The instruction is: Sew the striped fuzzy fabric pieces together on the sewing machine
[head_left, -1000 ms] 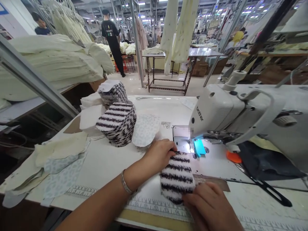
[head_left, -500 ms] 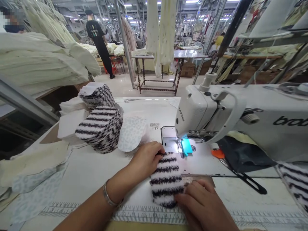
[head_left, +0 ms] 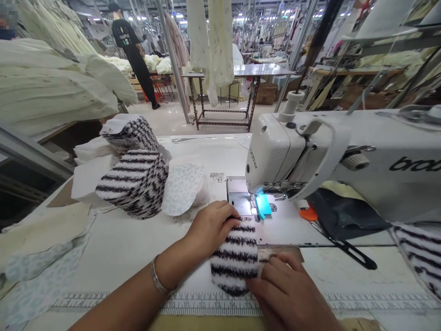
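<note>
Two hands hold one black-and-white striped fabric piece (head_left: 236,264) on the white surface (head_left: 120,248), at the lower centre of the frame. The left hand (head_left: 220,225) pinches its upper-left edge between thumb and fingers, covering that corner; the right hand (head_left: 275,280) pinches the lower-right edge, hiding a little of it.

Just above the piece's upper end are the lit needle plate (head_left: 239,202) and a bright blue guide (head_left: 263,205). The white sewing machine (head_left: 275,147) fills the right of the frame, blocking the view behind it. Under its arm lie an orange object (head_left: 308,213), dark cloth (head_left: 344,216) and a black-handled tool (head_left: 360,258); another striped piece (head_left: 418,255) sits at the right edge.

Left of centre, a spotted pale cloth piece (head_left: 182,188) rests beside a striped stack (head_left: 134,181), with white stacks (head_left: 91,177) further left. Loose scraps (head_left: 44,230) spread at the lower left. A printed ruler (head_left: 203,303) runs along the bottom, partly behind both arms. A person in black (head_left: 132,57) stands at the upper left.
</note>
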`<state>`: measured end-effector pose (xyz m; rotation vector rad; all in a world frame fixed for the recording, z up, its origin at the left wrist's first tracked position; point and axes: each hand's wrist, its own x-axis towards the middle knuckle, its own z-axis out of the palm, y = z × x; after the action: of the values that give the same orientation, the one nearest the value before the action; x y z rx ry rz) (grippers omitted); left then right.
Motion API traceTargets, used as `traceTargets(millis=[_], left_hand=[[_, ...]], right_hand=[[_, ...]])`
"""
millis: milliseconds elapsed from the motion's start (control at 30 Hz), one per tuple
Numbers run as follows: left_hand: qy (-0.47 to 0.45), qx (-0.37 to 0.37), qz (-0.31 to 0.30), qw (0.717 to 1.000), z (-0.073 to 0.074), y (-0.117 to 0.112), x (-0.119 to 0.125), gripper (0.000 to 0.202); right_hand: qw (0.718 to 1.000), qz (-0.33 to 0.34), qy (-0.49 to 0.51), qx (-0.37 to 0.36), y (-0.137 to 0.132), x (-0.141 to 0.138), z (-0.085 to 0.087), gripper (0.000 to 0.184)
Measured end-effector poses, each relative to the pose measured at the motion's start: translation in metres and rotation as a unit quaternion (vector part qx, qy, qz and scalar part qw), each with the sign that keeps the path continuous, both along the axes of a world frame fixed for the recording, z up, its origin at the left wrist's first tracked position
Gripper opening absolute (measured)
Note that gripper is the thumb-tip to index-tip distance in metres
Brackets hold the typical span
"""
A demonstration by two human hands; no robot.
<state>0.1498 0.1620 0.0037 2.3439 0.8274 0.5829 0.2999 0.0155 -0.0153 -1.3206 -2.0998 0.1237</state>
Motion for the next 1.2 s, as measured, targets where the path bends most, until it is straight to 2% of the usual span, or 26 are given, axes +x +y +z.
traceTargets(millis=[233,500,1000,1200], left_hand=[[0.002,0.011,0.002,1.0,-0.005,0.002,-0.002,0.005],[-0.01,0.006,0.005,1.0,-0.006,0.001,-0.002,0.007],[-0.005,-0.006,0.009,1.0,-0.005,0.001,-0.002,0.008],[0.007,0.037,0.011,0.999,-0.005,0.0,0.001,0.009]], right_hand=[[1.0,0.005,0.022,0.005,0.003,0.002,0.004,0.018],[1.0,-0.005,0.029,-0.003,0.001,0.0,-0.006,0.021],[0.999,-0.021,0.035,0.014,-0.001,0.003,-0.009,0.02],[1.0,-0.008,0.012,0.021,-0.001,0.002,-0.003,0.016]])
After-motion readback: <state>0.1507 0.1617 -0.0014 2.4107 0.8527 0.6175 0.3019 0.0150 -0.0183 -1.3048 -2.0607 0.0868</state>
